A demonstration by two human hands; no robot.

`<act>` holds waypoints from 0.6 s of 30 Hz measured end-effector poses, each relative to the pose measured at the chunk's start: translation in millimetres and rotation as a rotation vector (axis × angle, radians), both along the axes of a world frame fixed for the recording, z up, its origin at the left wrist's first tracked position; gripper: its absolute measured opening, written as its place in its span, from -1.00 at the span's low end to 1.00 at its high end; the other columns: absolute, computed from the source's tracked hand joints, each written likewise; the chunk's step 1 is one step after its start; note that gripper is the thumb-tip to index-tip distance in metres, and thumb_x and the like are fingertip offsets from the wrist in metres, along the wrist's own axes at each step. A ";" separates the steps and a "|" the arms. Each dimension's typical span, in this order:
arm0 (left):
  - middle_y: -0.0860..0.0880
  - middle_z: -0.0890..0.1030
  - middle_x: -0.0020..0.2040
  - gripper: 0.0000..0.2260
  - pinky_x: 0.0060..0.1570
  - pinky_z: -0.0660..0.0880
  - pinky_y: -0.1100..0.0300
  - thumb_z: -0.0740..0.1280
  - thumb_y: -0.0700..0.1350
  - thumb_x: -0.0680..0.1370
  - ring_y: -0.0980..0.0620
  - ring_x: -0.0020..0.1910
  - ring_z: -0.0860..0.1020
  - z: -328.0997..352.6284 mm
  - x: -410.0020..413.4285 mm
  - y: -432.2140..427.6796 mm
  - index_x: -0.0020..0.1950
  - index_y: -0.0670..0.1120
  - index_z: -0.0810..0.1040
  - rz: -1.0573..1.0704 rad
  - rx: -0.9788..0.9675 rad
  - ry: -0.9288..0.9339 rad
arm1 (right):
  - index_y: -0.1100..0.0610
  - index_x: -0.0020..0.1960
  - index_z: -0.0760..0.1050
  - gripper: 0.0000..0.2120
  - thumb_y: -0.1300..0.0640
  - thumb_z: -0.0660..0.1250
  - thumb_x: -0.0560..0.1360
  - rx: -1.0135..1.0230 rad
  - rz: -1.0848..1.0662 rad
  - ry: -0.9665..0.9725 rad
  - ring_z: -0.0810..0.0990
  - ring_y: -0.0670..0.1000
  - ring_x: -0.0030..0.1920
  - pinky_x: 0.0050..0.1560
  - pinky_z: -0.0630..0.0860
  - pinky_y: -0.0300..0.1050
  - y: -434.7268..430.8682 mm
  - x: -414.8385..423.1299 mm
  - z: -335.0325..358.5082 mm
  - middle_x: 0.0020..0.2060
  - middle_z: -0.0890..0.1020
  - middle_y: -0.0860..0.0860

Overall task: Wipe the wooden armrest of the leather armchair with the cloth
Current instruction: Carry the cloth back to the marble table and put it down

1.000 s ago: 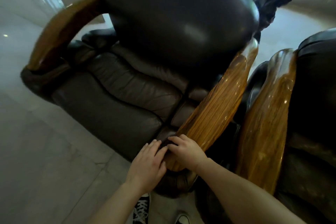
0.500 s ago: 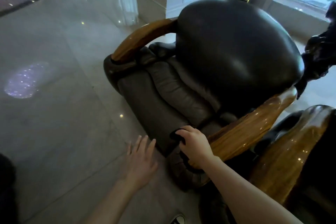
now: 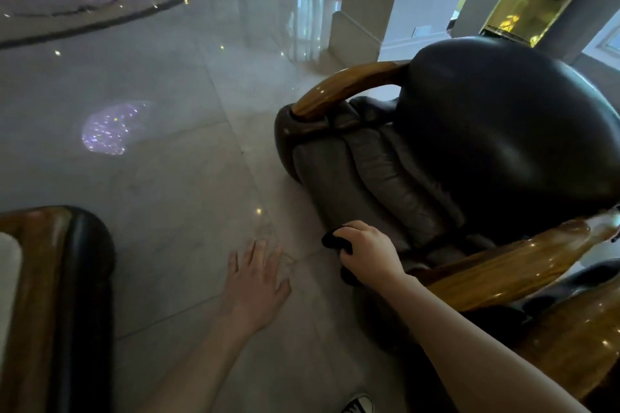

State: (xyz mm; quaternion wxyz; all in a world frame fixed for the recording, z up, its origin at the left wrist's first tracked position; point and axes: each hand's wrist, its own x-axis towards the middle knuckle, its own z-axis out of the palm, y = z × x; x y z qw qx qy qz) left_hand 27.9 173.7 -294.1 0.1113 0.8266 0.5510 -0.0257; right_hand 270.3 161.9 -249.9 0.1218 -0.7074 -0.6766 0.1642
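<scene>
A dark leather armchair [image 3: 496, 131] fills the right side. Its near wooden armrest [image 3: 513, 255] runs glossy and golden from the right edge down to the front end. My right hand [image 3: 372, 253] sits at that front end, closed around a black cloth [image 3: 335, 240] that bulges out between my fingers. The far wooden armrest [image 3: 339, 84] curves along the chair's other side. My left hand [image 3: 256, 273] hovers over the floor left of the chair, fingers spread, holding nothing.
Polished marble floor [image 3: 167, 144] spreads to the left. A second chair's wooden armrest [image 3: 570, 335] stands close at the lower right. Dark-edged wooden furniture [image 3: 67, 295] occupies the lower left corner. A white pillar [image 3: 365, 0] stands behind the armchair. My shoe [image 3: 360, 405] shows at the bottom.
My left hand came off the armrest end and swung left, away from the chair. My right hand stayed at the front end, gripping the cloth. The view turned left and up.
</scene>
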 end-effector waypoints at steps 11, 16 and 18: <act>-0.13 0.12 0.61 -0.37 0.52 -0.03 -0.21 0.05 0.23 0.57 -0.16 0.59 0.05 26.1 -114.8 -11.1 0.60 0.02 0.08 0.114 0.045 -0.031 | -0.01 0.29 0.56 -0.60 0.16 0.33 0.47 0.016 0.084 0.038 0.55 0.04 0.20 0.16 0.51 -0.03 19.5 -119.0 35.3 0.25 0.56 -0.08; -0.15 0.14 0.60 -0.36 0.51 0.00 -0.23 -0.01 0.24 0.56 -0.17 0.59 0.07 27.6 -161.4 -12.6 0.60 0.00 0.09 0.239 0.029 -0.037 | -0.02 0.32 0.54 -0.60 0.13 0.34 0.49 -0.017 0.231 0.040 0.55 0.03 0.19 0.15 0.52 -0.02 50.1 -171.4 40.2 0.23 0.56 -0.08; -0.14 0.11 0.61 -0.33 0.51 -0.04 -0.22 -0.11 0.26 0.53 -0.16 0.59 0.05 25.8 -181.8 -11.5 0.60 0.01 0.05 0.304 0.013 -0.001 | -0.01 0.32 0.53 -0.61 0.13 0.34 0.49 -0.028 0.305 0.040 0.55 0.03 0.19 0.15 0.52 -0.03 67.2 -195.2 37.4 0.24 0.56 -0.08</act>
